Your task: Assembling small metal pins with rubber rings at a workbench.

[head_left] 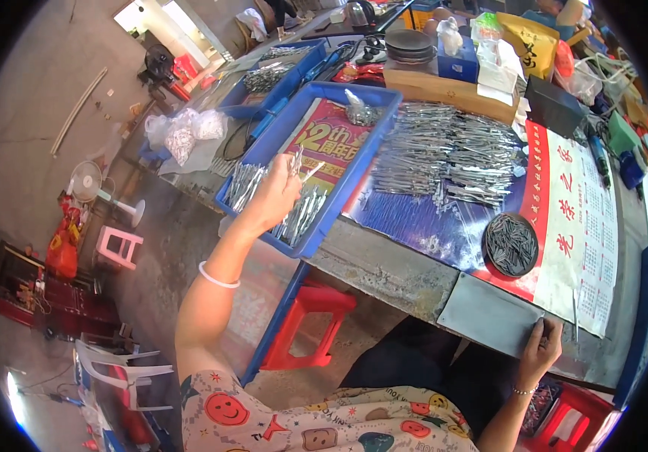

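Observation:
Over the near end of a long blue tray (350, 184), my left hand (279, 194) is closed on a few thin silvery metal strips (296, 160) that poke up past the fingers. More such strips (307, 218) lie in the tray on both sides of the hand. My right hand (544, 348) is at the table's front edge, fingers curled, by the corner of a flat grey plate (489, 313). What it grips, if anything, cannot be made out. Beyond the plate is a round black dish (510, 245) full of small dark metal pieces.
Dense rows of metal pieces (444, 154) cover a blue poster sheet right of the tray. A tied bag (359, 109) sits at the tray's far end. Farther back are a wooden box (452, 90) and a second blue tray (271, 75). A red stool (312, 324) stands below the table.

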A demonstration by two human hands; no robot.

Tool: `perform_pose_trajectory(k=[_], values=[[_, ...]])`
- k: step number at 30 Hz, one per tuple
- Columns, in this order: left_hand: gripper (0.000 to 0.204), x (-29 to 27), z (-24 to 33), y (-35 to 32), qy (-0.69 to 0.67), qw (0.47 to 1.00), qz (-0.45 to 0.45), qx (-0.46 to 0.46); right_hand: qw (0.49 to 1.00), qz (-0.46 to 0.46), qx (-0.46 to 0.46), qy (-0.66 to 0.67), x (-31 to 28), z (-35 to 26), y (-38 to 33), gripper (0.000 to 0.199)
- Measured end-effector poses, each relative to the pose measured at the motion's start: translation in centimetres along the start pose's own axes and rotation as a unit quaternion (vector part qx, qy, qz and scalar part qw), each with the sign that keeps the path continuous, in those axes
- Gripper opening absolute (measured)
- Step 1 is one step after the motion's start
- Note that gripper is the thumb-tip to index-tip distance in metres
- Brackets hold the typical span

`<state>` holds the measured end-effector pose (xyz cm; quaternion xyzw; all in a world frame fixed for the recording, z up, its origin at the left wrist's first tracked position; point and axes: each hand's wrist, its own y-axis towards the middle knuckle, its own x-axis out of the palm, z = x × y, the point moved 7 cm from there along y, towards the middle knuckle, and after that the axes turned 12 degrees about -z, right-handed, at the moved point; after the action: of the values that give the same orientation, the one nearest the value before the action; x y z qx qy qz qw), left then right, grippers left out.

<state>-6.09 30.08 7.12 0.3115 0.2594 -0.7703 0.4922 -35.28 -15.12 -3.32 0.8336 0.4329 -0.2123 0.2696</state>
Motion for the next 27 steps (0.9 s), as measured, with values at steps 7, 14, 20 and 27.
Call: perform_pose_trajectory(k=[7,14,20,27], values=[[0.029,4.3,9.2,0.8,0.003,0.99,-0.1,0.098,1.0,0.009,-0.022,-0.015,-0.4,-0.6,0.3,0.006],[0.027,15.5,10.8,3.4,0.146,0.958,-0.123,0.212,0.999,0.012,-0.041,-0.002,-0.5,-1.2,0.4,0.004],[0.02,20.7,9.9,3.2,0.265,0.904,-0.113,0.317,0.998,0.01,-0.056,-0.02,-0.7,-1.6,0.3,0.004],[0.029,20.6,10.4,1.5,0.307,0.893,-0.094,0.317,0.999,0.012,-0.049,-0.015,-0.9,-1.6,0.4,0.005]])
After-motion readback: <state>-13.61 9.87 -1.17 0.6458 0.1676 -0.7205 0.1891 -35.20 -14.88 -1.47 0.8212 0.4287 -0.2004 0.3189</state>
